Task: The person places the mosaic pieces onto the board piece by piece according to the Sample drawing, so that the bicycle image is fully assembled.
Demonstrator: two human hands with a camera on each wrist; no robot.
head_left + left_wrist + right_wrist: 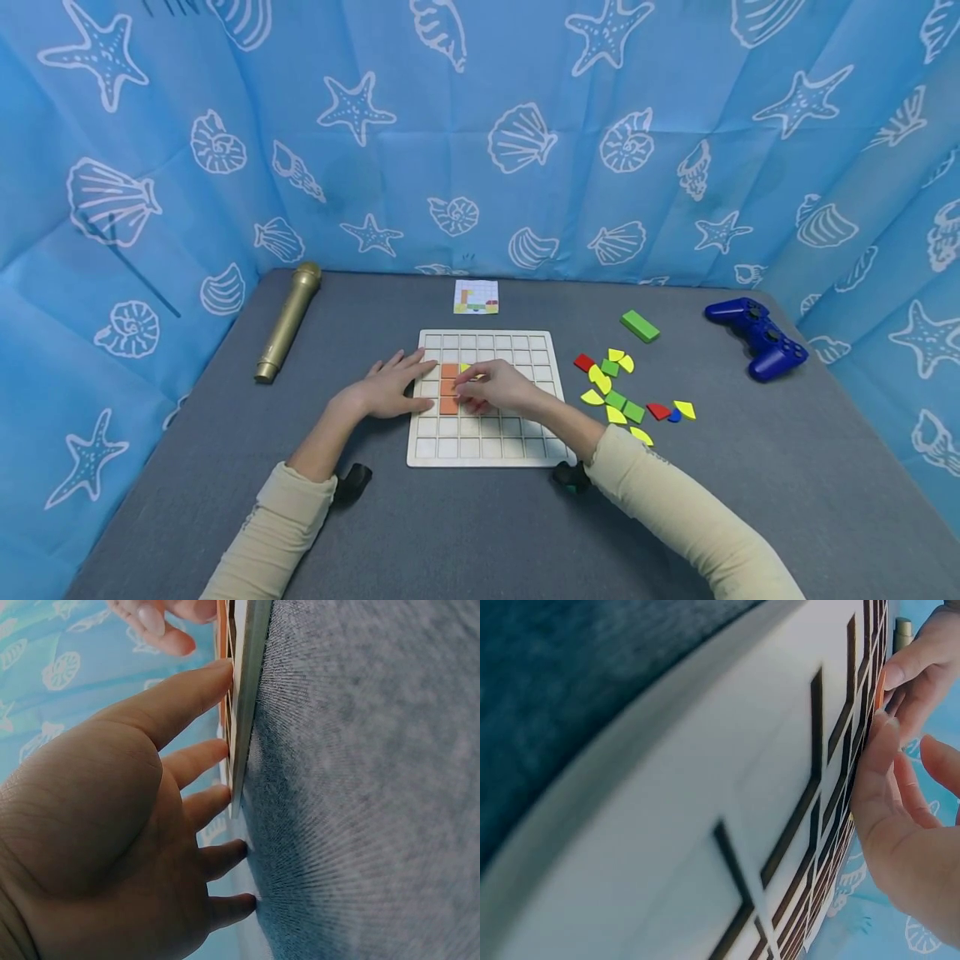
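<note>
A white gridded board (487,457) lies on the grey table. Along its left side rests my left hand (390,388), fingers spread; in the left wrist view the thumb and nearer fingertips meet the board's edge. Orange squares (448,406) form a short column in the left part of the grid, with a yellow piece (464,367) beside the top one. My right hand (501,387) reaches over the grid, its fingertips right at the orange column. From the right wrist, the fingers (874,761) bend lightly down to the board, and no piece shows between them.
Loose yellow, green, red and blue pieces (614,400) lie right of the board, with a green block (640,326) behind them. A small pattern card (476,297) lies beyond the board. A gold microphone (288,323) is at left, a blue game controller (757,337) at right.
</note>
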